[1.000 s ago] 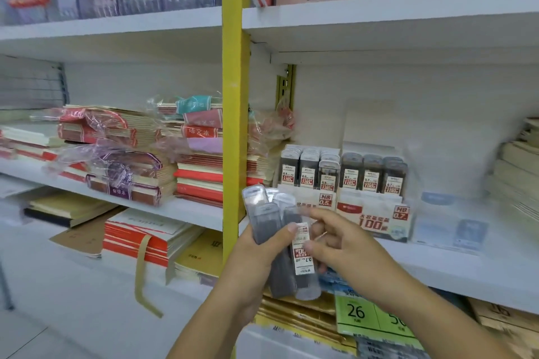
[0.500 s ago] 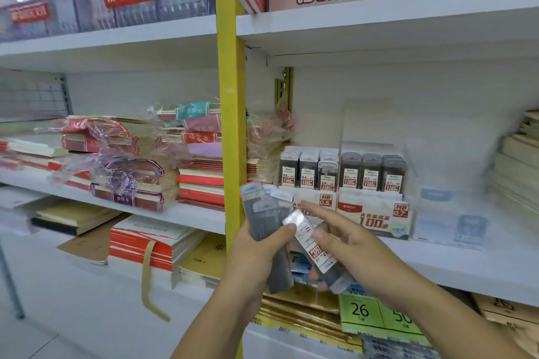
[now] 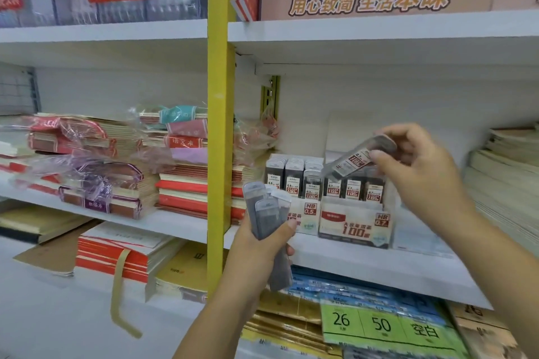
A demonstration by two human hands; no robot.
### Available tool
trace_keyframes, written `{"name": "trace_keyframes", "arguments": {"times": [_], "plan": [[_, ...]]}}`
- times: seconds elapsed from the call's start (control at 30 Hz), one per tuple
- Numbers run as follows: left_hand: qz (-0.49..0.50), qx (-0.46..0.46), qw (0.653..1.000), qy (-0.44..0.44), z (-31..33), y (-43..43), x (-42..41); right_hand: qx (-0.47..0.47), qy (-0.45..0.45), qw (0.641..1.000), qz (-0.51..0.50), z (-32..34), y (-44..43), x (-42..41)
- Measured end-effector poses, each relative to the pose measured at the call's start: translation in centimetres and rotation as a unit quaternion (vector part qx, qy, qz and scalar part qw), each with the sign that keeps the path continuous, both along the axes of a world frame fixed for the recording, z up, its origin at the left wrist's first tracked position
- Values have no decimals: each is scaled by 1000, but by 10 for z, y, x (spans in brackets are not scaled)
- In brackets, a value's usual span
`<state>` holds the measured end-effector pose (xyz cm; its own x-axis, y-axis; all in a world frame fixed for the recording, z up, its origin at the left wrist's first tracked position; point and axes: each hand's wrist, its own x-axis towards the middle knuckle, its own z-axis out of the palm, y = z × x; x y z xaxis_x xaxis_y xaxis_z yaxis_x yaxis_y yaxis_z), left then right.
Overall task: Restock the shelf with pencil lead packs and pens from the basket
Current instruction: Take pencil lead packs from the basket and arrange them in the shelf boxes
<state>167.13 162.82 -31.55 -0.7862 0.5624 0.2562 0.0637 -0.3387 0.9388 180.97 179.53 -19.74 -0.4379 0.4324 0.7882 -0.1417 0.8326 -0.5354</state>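
1. Pencil lead pack: pinched at its upper-right end between the thumb and curled fingers of the right hand. Label faces the camera, "0.7" legible.
2. Long axis runs diagonally. The free end points down-left toward the standing rows in the 0.7 display box, and the gripped end sits up-right. The pack hangs just above those rows; blur hides whether it touches them.
3. Judgement: the end grip leaves the length free to slot into a row. It likely has to turn upright first to match its neighbours.
4. Left hand: fingers and thumb wrapped round a bundle of packs, clear caps up, roughly upright, in front of the 0.5 display box. Probably held there as the supply to draw from.
5. Outward: both boxes stand on the white shelf, right of the yellow upright. Wrapped notebook stacks lie to its left.
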Motion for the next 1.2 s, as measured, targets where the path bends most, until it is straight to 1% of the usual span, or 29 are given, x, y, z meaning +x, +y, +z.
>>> {"name": "trace_keyframes", "arguments": {"times": [0.07, 0.1, 0.2, 0.3, 0.37, 0.47, 0.53, 0.57, 0.6, 0.63, 0.67, 0.7, 0.73, 0.77, 0.8, 0.87, 1.03, 1.2], "plan": [[2, 0, 1000, 4, -1, 6, 1, 116, -80, 987, -73, 17, 14, -10], [-1, 1, 1000, 1, -2, 9, 2, 141, -125, 979, -82, 20, 19, -18], [-14, -5, 1000, -5, -3, 16, 3, 123, -209, 969, -52, 12, 31, -40], [-16, -8, 1000, -11, -4, 18, 0, 123, -271, 953, -61, 6, 41, -58], [-17, -10, 1000, -18, -5, 17, -2, 162, -286, 941, -86, 3, 44, -66], [-31, -15, 999, -19, -7, 13, -5, 249, -267, 912, -184, -2, 47, -71], [-36, -25, 999, -19, -7, 10, -6, 259, -283, 897, -219, -4, 47, -71], [-40, -32, 999, -16, -7, 8, -6, 254, -278, 900, -219, -7, 45, -68], [-45, -39, 998, -11, -7, 6, -6, 241, -253, 914, -207, -10, 40, -64], [-49, -47, 998, -5, -7, 4, -5, 217, -211, 936, -180, -16, 32, -57], [-53, -54, 997, 0, -7, 3, -4, 177, -171, 960, -136, -23, 22, -49], [-60, -56, 997, 5, -7, 1, -3, 121, -149, 978, -77, -30, 12, -40], [-70, -52, 996, 6, -6, 0, -1, 57, -152, 987, -9, -37, 1, -32], [-82, -46, 996, 5, -5, -1, 2, -6, -170, 984, 60, -44, -10, -27], [-93, -40, 995, 2, -4, -1, 5, -60, -191, 973, 116, -50, -19, -23], [-118, -34, 992, -4, -4, -2, 12, -126, -210, 953, 178, -60, -29, -22], [-156, -30, 987, -33, -7, -4, 25, -194, -144, 953, 185, -67, -30, -18], [-166, -34, 984, -58, -5, -4, 31, -268, -104, 936, 202, -60, -15, -7]]}}
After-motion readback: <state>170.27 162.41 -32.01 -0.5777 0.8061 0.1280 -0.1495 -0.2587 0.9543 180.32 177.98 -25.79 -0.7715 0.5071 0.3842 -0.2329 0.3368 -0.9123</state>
